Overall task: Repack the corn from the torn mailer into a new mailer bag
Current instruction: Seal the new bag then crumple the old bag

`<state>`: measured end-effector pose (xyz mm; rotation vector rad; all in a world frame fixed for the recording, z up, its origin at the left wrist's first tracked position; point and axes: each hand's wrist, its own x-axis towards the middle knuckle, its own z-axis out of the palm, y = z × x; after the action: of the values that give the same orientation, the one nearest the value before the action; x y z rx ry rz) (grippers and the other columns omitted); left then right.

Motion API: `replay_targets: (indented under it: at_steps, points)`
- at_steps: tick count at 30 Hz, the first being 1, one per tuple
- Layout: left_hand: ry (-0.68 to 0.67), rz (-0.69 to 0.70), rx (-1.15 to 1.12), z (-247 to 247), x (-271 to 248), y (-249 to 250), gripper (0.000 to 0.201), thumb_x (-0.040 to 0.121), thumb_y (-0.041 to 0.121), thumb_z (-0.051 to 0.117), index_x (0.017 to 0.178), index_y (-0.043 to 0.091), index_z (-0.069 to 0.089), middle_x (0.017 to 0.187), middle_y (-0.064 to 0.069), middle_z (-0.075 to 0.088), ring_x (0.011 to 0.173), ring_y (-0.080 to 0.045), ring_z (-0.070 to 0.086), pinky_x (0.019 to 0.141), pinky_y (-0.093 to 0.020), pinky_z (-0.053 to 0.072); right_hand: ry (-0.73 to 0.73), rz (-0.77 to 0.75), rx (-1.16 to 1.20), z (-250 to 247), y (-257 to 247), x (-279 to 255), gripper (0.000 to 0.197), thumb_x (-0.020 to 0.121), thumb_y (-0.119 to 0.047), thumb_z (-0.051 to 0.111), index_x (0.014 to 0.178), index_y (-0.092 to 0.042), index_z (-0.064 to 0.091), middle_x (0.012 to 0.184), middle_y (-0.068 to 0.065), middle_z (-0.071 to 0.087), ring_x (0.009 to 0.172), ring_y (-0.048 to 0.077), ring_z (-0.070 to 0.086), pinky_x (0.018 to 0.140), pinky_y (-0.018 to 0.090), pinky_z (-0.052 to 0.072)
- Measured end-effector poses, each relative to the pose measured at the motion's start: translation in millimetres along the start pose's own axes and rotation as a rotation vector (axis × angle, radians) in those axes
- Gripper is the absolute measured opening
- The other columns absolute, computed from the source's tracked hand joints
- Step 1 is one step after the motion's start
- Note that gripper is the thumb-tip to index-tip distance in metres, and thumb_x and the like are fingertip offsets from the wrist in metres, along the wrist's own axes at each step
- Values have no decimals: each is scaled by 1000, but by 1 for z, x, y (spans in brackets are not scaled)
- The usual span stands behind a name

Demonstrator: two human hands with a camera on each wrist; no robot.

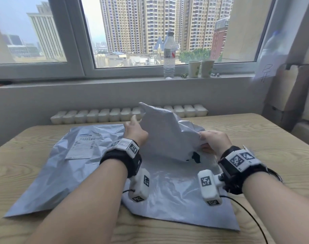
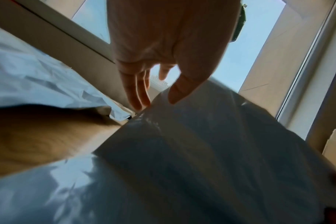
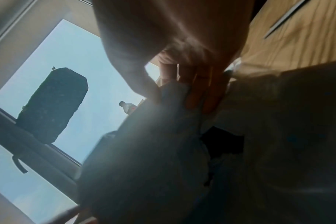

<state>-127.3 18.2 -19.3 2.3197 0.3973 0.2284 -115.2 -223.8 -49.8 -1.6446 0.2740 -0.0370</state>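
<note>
Opening the raised mailer: this reads as the step in hand — both hands work at a crumpled grey mailer (image 1: 166, 132) held up off the desk (image 1: 255, 138), its flap lifted toward the window.
Left hand (image 1: 135, 132): at the left edge of the raised mailer; the left wrist view shows thumb and fingers (image 2: 138, 94) closing on that edge — whether they pinch the film or only touch it, I cannot tell.
Right hand (image 1: 214, 140): grip clamped on the bunched right side of the raised mailer, fingers curled over the plastic.
Other mailers: a flat grey sheet (image 1: 176, 194) lies under the raised mailer, on the near side; a labelled mailer (image 1: 65, 166) lies flat to its left, partly under the left forearm.
Which bag is which: a dark gap (image 1: 196, 156) at the raised mailer's lower edge may be a tear or its mouth — not clear enough to say which bag is torn and which is new.
Corn: not visible in any view; presumably inside one of the bags.
Next move: likely spreading the mouth wide with one hand, freeing the other to reach the contents — thin film will slip and fold back on itself.
Hard to read: both wrist views are backlit and blurred; the shipping label (image 1: 83, 147) is illegible.
Beyond the raised mailer: a water bottle (image 1: 169, 55) and two paper cups (image 1: 201, 68) on the windowsill.
</note>
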Motion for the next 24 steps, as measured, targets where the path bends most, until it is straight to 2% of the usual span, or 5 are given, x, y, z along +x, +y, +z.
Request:
replay_targets:
  at_steps: [4,9,14,18,24]
  points:
    - [61,264,-153,-13,-8,18,80,58,22,54,136,26,39,138,-4,43,131,-20,40,111,-35,34,-53,-98,-42,-4,2,-8,13,60,-9,64,64,-7,76,74,13,70,80,32,67,85,52,56]
    - [-184,203,-528,-18,-29,36,40,57,25,66,96,18,66,81,4,66,76,-13,62,65,-22,48,-83,-76,-162,-9,10,-13,10,60,-8,65,61,-6,75,71,11,70,73,26,64,75,38,53]
    - [-212,216,-236,-10,-27,22,45,43,34,68,84,16,69,86,-4,71,84,-21,67,80,-34,57,27,-152,-430,-22,19,-11,23,73,-12,61,89,-27,69,103,3,69,94,24,65,89,43,54]
    - [-226,205,63,4,-28,10,59,53,69,60,84,20,68,89,-7,73,89,-27,68,84,-39,56,14,-35,-718,-25,27,-18,54,65,-21,72,114,-22,50,105,10,64,95,29,64,82,40,54]
    - [-331,422,421,9,-51,5,77,73,26,69,143,33,38,136,7,54,115,-15,57,98,-26,46,-35,-43,-1057,-28,20,-33,6,76,-9,61,82,-10,63,87,9,67,75,24,57,67,25,42]
